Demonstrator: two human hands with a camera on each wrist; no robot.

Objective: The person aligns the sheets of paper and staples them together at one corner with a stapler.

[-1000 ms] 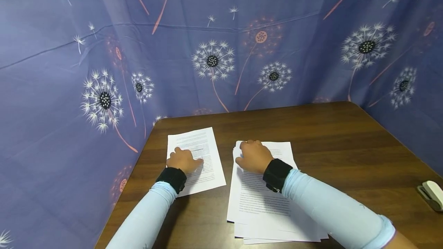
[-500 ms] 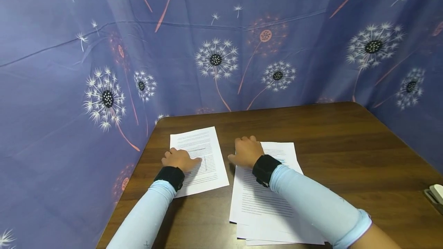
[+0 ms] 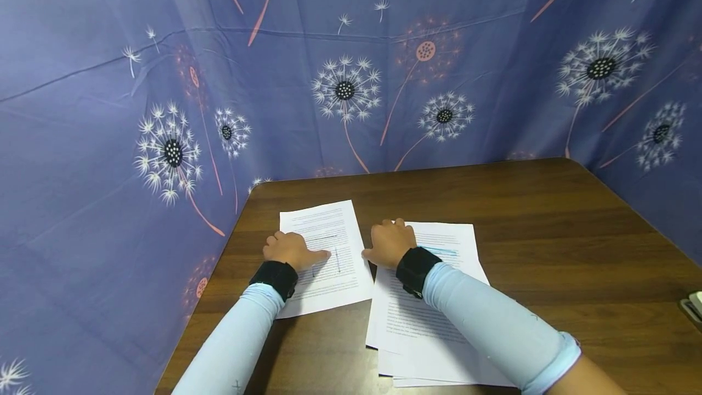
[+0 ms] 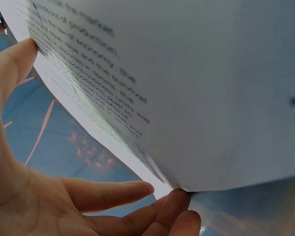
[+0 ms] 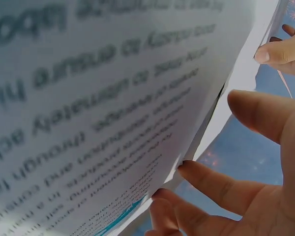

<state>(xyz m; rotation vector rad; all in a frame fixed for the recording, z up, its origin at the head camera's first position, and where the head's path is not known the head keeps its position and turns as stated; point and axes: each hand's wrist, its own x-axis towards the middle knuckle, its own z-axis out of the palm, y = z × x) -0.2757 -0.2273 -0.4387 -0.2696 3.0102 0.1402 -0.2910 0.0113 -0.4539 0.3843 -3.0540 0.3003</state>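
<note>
A printed sheet with pen lines lies at the left of the table. My left hand rests over its left part, thumb stretched to the right. In the left wrist view, the thumb and fingertips of my left hand are right at the paper's edge. Beside the sheet is a loosely squared stack of printed papers, with a blue marker stroke on top. My right hand is at the stack's upper left corner. In the right wrist view, fingertips of my right hand touch the stack's edge, thumb apart.
A brown wooden table extends to the right of the papers. A small white and grey object like a stapler is cut off at the right border. A blue dandelion-print curtain hangs behind and left of the table.
My right hand has moved left, off the top of the stack to its left edge, uncovering the blue stroke. The left sheet has slid slightly right with my left hand, toward the stack.
</note>
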